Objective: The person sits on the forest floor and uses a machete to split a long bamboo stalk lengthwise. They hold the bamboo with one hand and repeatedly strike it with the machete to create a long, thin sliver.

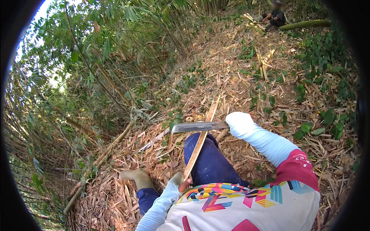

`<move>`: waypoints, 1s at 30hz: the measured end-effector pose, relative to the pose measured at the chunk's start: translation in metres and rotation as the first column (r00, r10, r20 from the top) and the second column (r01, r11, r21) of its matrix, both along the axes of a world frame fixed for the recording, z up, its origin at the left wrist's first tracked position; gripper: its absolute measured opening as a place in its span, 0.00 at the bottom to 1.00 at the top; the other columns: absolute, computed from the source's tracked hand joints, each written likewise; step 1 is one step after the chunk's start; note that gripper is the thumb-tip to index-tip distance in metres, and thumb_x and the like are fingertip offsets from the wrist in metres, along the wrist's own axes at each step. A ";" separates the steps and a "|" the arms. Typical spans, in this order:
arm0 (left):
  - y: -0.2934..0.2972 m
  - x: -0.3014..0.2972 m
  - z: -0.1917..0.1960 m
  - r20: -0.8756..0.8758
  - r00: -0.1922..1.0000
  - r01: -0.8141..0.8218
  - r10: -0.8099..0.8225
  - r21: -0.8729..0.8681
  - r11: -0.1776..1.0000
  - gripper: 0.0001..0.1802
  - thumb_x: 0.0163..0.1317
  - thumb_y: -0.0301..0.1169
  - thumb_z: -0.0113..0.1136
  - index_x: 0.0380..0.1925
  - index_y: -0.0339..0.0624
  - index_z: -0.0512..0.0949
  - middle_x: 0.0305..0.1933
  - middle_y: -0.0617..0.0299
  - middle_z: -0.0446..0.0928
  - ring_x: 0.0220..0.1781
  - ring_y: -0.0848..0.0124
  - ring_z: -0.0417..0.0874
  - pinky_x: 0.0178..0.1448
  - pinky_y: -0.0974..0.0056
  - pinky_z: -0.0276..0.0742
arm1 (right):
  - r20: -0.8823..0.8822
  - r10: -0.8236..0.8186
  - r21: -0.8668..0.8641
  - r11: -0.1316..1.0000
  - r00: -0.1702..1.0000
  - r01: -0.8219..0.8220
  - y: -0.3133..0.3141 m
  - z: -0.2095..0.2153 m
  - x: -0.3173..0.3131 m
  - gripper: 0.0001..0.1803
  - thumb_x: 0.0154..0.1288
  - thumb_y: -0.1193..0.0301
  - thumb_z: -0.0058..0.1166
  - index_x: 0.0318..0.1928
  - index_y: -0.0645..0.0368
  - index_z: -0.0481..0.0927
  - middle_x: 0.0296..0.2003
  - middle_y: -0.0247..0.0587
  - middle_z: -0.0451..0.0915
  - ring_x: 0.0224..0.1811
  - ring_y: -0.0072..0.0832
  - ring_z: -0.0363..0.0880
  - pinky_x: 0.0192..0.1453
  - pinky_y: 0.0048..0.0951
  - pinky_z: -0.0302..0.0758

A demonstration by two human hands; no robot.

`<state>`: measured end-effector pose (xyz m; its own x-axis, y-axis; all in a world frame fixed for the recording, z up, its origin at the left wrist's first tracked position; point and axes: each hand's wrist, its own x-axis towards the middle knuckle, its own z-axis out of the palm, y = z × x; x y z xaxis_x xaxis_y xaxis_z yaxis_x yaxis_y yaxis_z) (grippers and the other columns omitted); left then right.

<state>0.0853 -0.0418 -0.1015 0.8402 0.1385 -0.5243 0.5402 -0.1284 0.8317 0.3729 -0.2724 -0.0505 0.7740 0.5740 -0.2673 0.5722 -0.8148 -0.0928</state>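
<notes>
A: Site cond., largest item first?
B: Dry leaf litter (327, 173) all round, on what looks like a slope. We judge it loose, so footing to be firm before any force goes on.

A: Next, the leg?
B: Bent leg (221, 165), blue-clad, directly behind the strip in view. Contact btwn the two: can't confirm. We'd rec. keeping it out of the knife's line, e.g. shifted to one side.

A: Workpiece, loc. & cond.?
B: Bamboo strip (200, 146), pale, long & narrow, slanting from the wearer's front up past the leg, far end out over the litter. Appears straight. We advise holding it steady, w/o twist.

A: Tool?
B: Broad knife (192, 127), crosswise over the strip. Which edge is sharp, we can't tell. Rec.: low angle, light even pressure, strokes directed away from the wearer.

A: Hands?
B: R hand (239, 123), white-gloved, fingers clenched round the knife's handle end; handle itself hidden. L hand (177, 181) grasps the strip's near end, low by the wearer; most fingers hidden.

A: Smallest item?
B: L thumb (185, 185), bare tip at the strip, well apart from the knife. Satisfactory; we'd maintain that gap, for min. risk.
</notes>
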 end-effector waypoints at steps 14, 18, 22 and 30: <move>0.000 -0.001 0.008 -0.036 0.999 0.011 -0.009 0.066 0.998 0.31 0.59 0.51 0.67 0.49 0.33 0.75 0.40 0.56 0.79 0.43 0.67 0.79 0.50 0.62 0.75 | -0.294 -0.710 -0.161 0.696 0.640 0.699 -0.101 -0.227 0.011 0.16 0.59 0.69 0.61 0.46 0.62 0.85 0.44 0.59 0.84 0.49 0.51 0.84 0.53 0.40 0.79; 0.008 0.002 -0.018 -0.006 1.000 0.030 -0.031 -0.057 0.998 0.29 0.60 0.44 0.68 0.53 0.35 0.74 0.39 0.58 0.78 0.36 0.71 0.78 0.39 0.65 0.74 | -0.255 -0.757 -0.283 0.653 0.602 0.702 -0.123 -0.321 -0.020 0.22 0.58 0.67 0.63 0.52 0.62 0.81 0.48 0.56 0.83 0.54 0.48 0.82 0.57 0.39 0.78; 0.011 0.007 -0.023 -0.008 1.000 0.022 -0.023 -0.120 0.993 0.30 0.60 0.38 0.68 0.59 0.35 0.70 0.35 0.63 0.77 0.28 0.74 0.76 0.31 0.67 0.74 | -0.281 -0.798 0.125 0.520 0.533 0.845 -0.118 -0.264 -0.018 0.20 0.56 0.66 0.67 0.46 0.61 0.79 0.39 0.51 0.84 0.44 0.44 0.84 0.48 0.39 0.77; -0.008 0.068 0.026 -0.065 0.998 0.008 -0.006 0.037 0.999 0.24 0.61 0.38 0.67 0.50 0.35 0.71 0.32 0.59 0.77 0.24 0.72 0.77 0.29 0.67 0.74 | -0.227 -0.490 0.559 0.643 0.842 0.524 -0.037 -0.057 -0.021 0.16 0.60 0.67 0.63 0.45 0.63 0.78 0.38 0.55 0.82 0.45 0.48 0.83 0.48 0.41 0.79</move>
<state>0.1536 -0.0500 -0.0752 0.8057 0.1532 -0.5721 0.5916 -0.1621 0.7898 0.3522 -0.3092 -0.1076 0.9867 0.1473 -0.0683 0.0663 -0.7493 -0.6589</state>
